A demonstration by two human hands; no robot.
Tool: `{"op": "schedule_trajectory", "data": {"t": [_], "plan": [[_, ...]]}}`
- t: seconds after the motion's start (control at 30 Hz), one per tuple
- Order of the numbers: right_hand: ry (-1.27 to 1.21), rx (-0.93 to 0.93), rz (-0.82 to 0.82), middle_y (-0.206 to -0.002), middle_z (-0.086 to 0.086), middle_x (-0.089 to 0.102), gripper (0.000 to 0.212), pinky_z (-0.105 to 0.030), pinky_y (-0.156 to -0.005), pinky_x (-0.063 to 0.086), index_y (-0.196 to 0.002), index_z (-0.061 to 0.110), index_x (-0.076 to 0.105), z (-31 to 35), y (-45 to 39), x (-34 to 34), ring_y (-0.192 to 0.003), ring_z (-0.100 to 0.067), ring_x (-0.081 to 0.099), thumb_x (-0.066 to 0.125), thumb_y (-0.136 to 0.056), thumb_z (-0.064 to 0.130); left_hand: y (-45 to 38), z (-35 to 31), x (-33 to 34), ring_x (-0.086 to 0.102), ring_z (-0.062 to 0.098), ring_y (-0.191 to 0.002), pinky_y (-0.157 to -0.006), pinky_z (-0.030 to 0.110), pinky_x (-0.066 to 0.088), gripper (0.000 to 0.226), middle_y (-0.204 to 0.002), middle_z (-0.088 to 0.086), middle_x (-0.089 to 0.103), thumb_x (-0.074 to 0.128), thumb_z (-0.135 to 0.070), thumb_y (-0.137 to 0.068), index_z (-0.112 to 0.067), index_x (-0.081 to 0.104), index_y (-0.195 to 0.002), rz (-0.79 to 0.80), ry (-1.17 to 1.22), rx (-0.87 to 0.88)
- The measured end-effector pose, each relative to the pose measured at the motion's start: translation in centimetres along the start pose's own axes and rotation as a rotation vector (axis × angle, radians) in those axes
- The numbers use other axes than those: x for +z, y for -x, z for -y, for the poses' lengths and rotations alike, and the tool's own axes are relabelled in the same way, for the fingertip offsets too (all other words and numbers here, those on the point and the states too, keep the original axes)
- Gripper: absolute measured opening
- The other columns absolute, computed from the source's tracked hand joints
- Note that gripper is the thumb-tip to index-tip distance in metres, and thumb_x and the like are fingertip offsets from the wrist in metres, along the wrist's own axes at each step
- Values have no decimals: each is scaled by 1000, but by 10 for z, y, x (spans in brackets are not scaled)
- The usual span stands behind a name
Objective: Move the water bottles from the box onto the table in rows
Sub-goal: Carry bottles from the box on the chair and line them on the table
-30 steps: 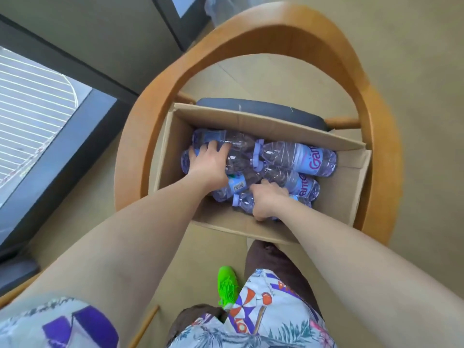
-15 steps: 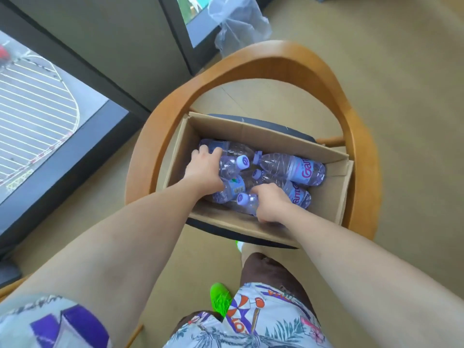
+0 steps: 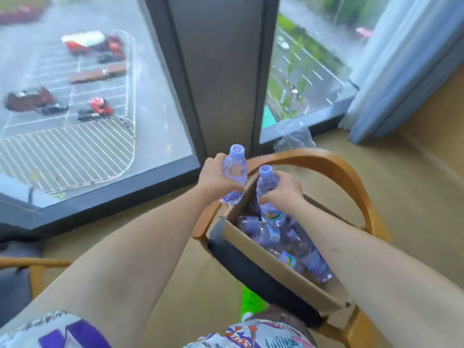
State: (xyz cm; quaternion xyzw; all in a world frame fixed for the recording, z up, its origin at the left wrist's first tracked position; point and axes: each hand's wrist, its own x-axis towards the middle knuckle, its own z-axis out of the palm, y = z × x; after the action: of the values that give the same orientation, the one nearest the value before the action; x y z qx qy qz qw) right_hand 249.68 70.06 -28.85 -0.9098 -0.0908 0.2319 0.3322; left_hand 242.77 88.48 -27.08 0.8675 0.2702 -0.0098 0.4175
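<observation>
A: Where are the bottles, and how are they held?

B: Left hand (image 3: 216,180) grips one water bottle (image 3: 233,172) upright above the box's (image 3: 253,244) far corner; right hand (image 3: 282,193) grips a second bottle (image 3: 267,194) over the box. More lie inside.

A: Handling?

B: Likely full, thin-walled, slippery. Grip mid-body, firmly.
</observation>
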Motion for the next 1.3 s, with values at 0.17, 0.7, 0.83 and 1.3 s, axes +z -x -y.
{"op": "schedule_trajectory", "data": {"t": [0.17,0.7,0.83,1.3], "plan": [[-86,-254,39,-74,9,66,43,-18,-59,47,-85,21,66,100,39,47,-70,-11,61,87,-47,21,70,41,-106,66,21,-90,-80,34,55,63,-93,-2,68,83,-32,-42,-19,56,-98,-260,119,-93],[-180,-847,597,-59,27,63,35,-8,-49,44,-72,21,63,303,348,295,-56,11,60,88,-49,13,453,274,-302,65,19,-99,-86,34,53,80,-105,-6,68,91,-50,-39,-30,58,-110,-969,146,-544],[-86,-971,742,-75,7,71,39,-29,-69,57,-81,17,70,321,434,354,-72,-10,68,88,-47,17,557,316,-310,67,18,-89,-82,37,55,77,-91,-9,67,81,-60,-22,-31,49,-86,-1132,221,-684],[173,-1276,1273,-83,6,71,42,-33,-69,60,-84,22,68,348,735,538,-78,-13,69,85,-46,28,861,405,-298,63,4,-80,-67,25,52,71,-86,-22,61,85,-53,-26,-34,48,-83,-1668,350,-1157]]}}
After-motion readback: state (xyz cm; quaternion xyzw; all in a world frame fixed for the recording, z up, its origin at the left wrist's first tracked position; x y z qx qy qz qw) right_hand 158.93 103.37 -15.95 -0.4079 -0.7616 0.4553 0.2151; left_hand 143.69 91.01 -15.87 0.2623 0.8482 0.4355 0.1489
